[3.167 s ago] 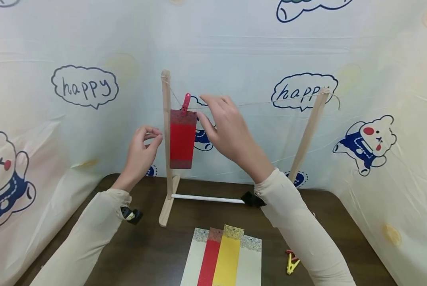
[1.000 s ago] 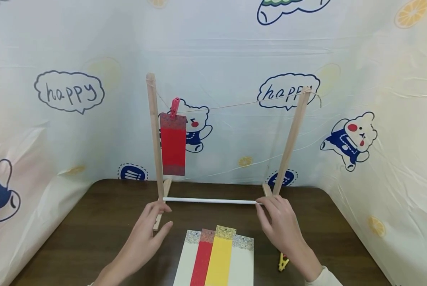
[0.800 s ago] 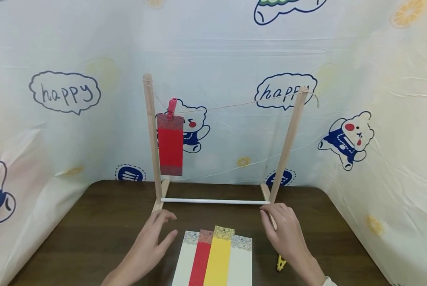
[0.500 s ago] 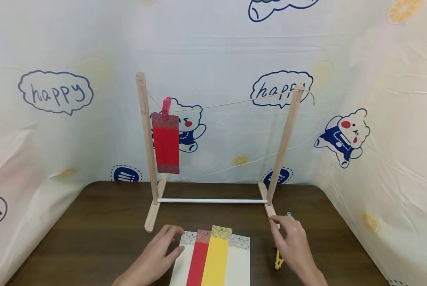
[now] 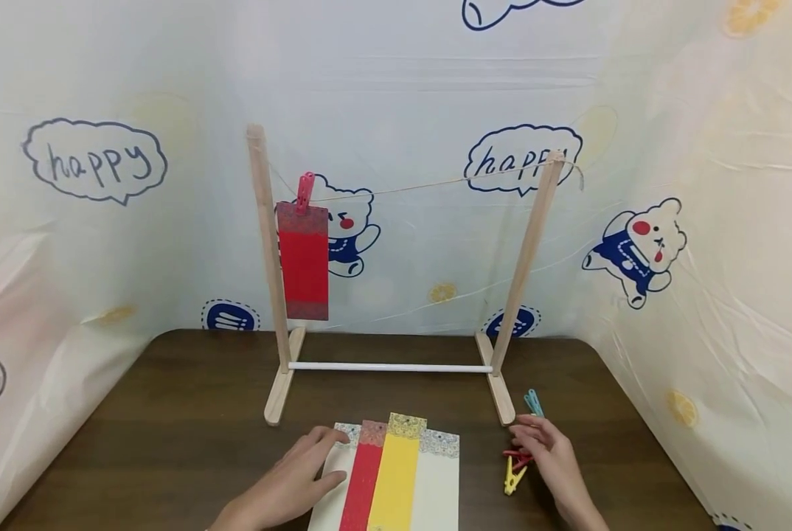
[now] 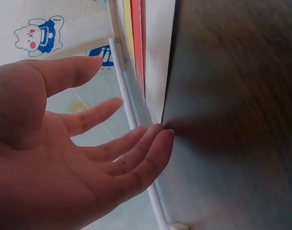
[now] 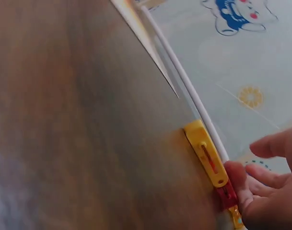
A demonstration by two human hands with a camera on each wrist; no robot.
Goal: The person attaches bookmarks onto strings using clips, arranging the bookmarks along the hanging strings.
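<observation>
My left hand hovers at the left white card, fingers loosely bent and thumb apart; the left wrist view shows its lower fingertips at the card's corner, contact uncertain. Beside that card lie a red card, a yellow card and another white card, all lace-patterned at the top. My right hand is beside several clothespins: yellow, red and blue. Its thumb and fingers are spread, with nothing visibly pinched. A red card hangs from a string by a red clothespin.
The string runs between two wooden posts on flat wooden feet. A white rod joins the posts low down. The brown table has a printed curtain behind it and along its sides.
Both hands have come down from the hanging card, past the stand's feet, to the table: left to the cards, right to the clothespins. The blue clothespin has come into sight. The view has shifted slightly.
</observation>
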